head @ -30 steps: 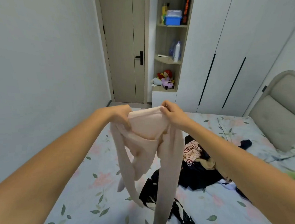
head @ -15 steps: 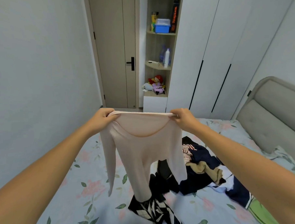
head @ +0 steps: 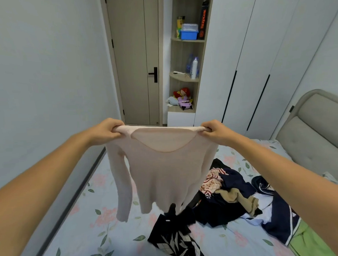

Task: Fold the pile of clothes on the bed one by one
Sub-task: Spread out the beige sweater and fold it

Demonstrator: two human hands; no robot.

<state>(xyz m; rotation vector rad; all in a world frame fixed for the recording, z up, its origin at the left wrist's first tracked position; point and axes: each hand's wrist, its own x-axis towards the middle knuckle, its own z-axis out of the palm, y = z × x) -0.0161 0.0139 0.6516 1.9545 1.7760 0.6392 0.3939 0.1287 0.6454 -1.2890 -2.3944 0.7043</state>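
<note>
Pale pink long-sleeved knit top hangs in the air over the floral-print bed sheet, held up at its two shoulder corners, neckline stretched flat between the hands, body and both sleeves dangling free, hem above the near end of the heap. Looks light, thin, soft and limp, no stiffness at all, so it will sag and swing wherever it's not supported; knit likely a bit stretchy, not slippery, not fragile. Shoulder seams seem the right hold for spreading it; for the fold, probably lay it flat on the bare sheet to the left first, then take sleeve cuffs and hem. Left hand has fingers curled over the left shoulder corner, gripping the fabric bunched in the fist. Right hand likewise clamps the right shoulder corner, fingers curled down over it. Both arms reach out forward, nearly straight, hands level with each other and well apart, knuckles up. Mixed pile of dark navy, tan and patterned clothes lies on the bed right of centre, below and behind the top, not touching it as far as can be told; a black garment with white geometric print lies nearer.
</note>
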